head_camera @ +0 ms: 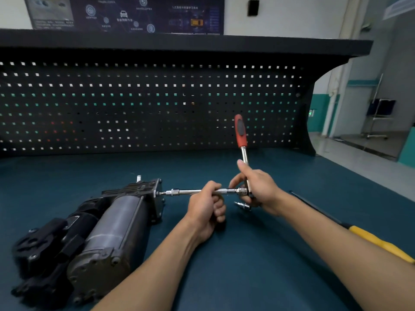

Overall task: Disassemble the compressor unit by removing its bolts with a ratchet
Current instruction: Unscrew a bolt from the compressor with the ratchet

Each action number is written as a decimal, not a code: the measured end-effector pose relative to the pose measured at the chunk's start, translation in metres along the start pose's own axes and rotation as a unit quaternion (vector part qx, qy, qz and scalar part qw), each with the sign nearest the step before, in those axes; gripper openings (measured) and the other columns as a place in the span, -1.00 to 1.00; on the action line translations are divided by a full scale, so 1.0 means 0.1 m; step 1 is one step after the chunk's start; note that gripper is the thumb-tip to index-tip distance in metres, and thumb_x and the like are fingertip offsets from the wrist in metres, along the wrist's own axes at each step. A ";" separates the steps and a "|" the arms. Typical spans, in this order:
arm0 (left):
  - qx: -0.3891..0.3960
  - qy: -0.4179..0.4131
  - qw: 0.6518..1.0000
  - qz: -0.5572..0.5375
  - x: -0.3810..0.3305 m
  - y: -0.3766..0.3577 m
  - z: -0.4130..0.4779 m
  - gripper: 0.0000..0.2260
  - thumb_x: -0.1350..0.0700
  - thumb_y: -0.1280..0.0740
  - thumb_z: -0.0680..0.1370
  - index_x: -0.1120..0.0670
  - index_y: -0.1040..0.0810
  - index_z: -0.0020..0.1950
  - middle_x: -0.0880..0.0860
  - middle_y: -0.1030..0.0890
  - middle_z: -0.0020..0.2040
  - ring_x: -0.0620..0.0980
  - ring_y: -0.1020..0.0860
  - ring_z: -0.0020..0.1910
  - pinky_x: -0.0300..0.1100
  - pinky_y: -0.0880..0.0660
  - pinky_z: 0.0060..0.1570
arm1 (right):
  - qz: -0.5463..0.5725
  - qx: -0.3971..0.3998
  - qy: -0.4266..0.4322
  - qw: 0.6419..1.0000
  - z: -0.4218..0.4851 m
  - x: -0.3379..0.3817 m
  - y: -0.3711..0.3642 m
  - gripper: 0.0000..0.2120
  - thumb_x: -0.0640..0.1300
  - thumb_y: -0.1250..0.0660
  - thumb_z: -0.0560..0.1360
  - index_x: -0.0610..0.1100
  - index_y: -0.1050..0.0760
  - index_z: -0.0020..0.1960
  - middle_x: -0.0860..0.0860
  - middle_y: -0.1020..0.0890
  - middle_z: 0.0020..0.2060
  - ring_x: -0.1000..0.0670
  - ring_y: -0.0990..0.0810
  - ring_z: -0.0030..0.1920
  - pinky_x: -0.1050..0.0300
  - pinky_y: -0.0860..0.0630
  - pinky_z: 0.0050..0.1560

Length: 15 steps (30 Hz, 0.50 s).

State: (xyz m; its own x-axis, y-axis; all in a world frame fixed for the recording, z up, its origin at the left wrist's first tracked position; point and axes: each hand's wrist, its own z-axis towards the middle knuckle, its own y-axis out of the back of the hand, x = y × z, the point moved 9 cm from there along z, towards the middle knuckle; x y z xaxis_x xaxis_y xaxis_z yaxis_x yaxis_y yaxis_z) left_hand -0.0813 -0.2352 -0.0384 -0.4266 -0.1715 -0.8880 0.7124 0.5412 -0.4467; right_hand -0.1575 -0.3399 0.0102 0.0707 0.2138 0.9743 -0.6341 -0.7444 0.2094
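On the blue bench [247,261] the compressor [107,225] lies at left, the left hand [207,209] curled round the extension bar [190,192], the right hand [258,189] gripping the ratchet [242,142] by its head; a tilted bar could make the bit slip and round the bolt [156,193]

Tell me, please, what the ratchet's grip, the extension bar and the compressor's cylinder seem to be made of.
The ratchet grip: likely moulded plastic or rubber, red with a black inset, matte. The extension bar: steel, probably chromed, judging by bright mirror-like highlights. The compressor cylinder: metal, perhaps bare aluminium or steel, dull grey with a soft sheen.
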 end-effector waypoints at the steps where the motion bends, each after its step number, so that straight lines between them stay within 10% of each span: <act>1: 0.001 0.002 1.000 -0.001 0.00 0.00 -0.01 -0.54 0.08 -0.25 0.56 -0.02 -0.18 -0.51 0.00 -0.14 -0.54 -0.06 -0.17 -0.60 -0.25 -0.14 -0.60 | 0.008 -0.003 -0.009 1.000 -0.01 0.00 0.00 -0.35 0.32 -0.09 0.62 -0.14 -0.63 -0.28 -0.09 -0.40 -0.63 0.01 -0.27 -0.65 0.30 -0.17 -0.57; 15: 0.034 0.011 0.999 -0.011 -0.01 -0.04 -0.08 -0.53 0.07 -0.27 0.61 -0.01 -0.24 -0.50 -0.01 -0.18 -0.51 -0.09 -0.22 -0.58 -0.25 -0.20 -0.61 | 0.064 0.053 -0.204 0.975 -0.18 -0.22 -0.11 -0.54 0.30 -0.11 0.61 -0.08 -0.41 -0.12 0.01 -0.32 -0.58 0.09 -0.13 -0.63 0.33 -0.04 -0.56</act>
State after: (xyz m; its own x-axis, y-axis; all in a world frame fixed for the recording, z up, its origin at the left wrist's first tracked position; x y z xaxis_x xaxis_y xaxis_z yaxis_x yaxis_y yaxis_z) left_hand -0.0880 -0.2305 -0.0345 -0.4544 -0.1643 -0.8755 0.7390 0.4793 -0.4735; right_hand -0.1660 -0.3249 -0.0155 0.3104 -0.1397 0.9403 -0.5763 -0.8143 0.0693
